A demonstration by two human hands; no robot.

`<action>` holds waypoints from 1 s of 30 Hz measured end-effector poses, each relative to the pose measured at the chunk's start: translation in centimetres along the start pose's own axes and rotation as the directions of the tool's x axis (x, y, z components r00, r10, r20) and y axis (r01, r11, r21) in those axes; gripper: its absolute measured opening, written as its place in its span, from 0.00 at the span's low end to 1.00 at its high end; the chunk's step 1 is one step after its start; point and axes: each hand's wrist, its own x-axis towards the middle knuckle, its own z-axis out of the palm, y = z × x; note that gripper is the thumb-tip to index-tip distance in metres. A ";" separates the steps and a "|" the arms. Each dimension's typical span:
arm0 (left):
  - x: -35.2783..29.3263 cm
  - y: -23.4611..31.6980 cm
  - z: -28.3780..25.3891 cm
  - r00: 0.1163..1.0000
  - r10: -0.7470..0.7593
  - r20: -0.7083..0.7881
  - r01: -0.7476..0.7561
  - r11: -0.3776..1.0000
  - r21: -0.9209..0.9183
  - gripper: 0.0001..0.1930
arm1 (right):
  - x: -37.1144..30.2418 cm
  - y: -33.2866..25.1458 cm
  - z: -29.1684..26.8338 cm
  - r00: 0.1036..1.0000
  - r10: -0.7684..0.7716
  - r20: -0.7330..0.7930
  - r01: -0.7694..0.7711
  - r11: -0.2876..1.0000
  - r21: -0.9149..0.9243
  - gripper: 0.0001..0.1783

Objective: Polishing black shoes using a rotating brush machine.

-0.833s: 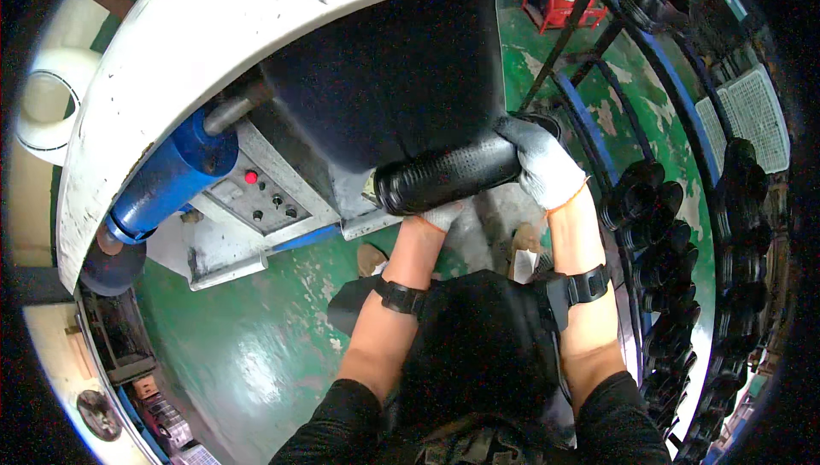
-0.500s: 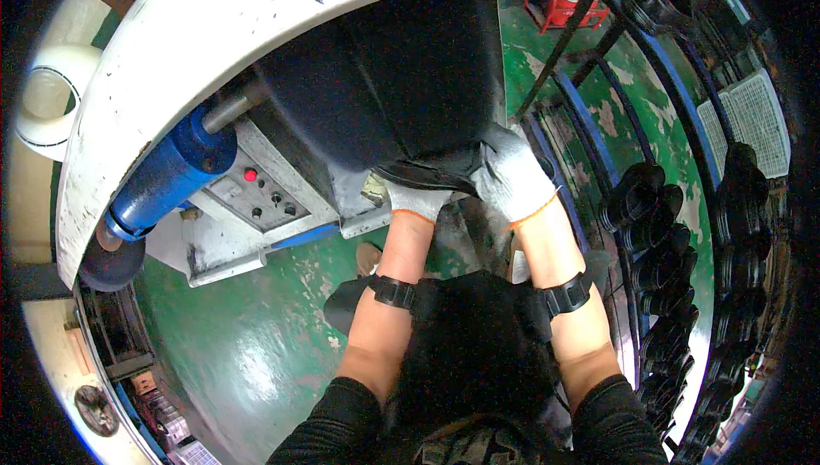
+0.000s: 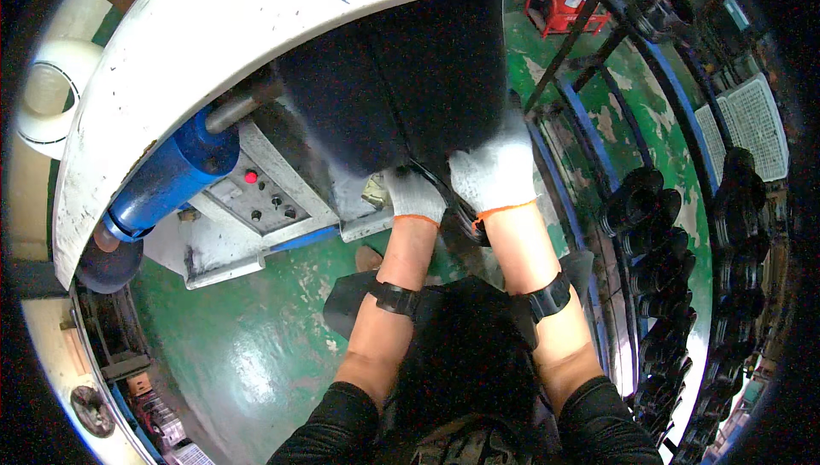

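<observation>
Both my hands wear white knit gloves with orange cuffs and reach under a white hood. My left hand (image 3: 415, 193) is closed on the left side of a thin, black, bendy piece (image 3: 440, 185), rubbery in look, whose exact kind I cannot make out. On its right side my right hand (image 3: 497, 168) grips it too, with the glove's far end blurred. The piece hangs slantwise between the gloves, its near end curling below the right palm. Just beyond the hands stands a broad dark roller (image 3: 393, 72) with a line running down it. Most fingertips are hidden against the roller.
The white hood (image 3: 248, 21) arches overhead. A blue cylindrical housing (image 3: 175, 170) with a shaft sits left, above a control panel (image 3: 272, 196) with a red button. Racks of black shoe-like pieces (image 3: 658, 243) stand right. A red fire extinguisher (image 3: 572, 0) is far right.
My right hand has moved left and closer to the left hand, turning more upright. The black piece, stretched crosswise before, now hangs slantwise between the gloves.
</observation>
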 end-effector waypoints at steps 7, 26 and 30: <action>-0.3 -3.9 3.9 0.966 -0.067 -0.249 0.059 0.998 -0.037 0.23 | -0.2 2.5 0.1 0.949 0.235 0.211 -0.226 0.972 -0.067 0.19; -0.2 -1.2 1.3 0.994 -0.091 0.062 0.094 0.994 -0.056 0.31 | -1.2 -3.4 -0.6 0.983 -0.035 -0.180 -0.026 0.947 -0.321 0.15; -2.4 -0.8 1.9 0.965 -0.231 0.123 0.246 0.960 -0.132 0.32 | -2.7 -4.3 1.0 0.983 0.033 -0.178 -0.094 0.935 -0.342 0.20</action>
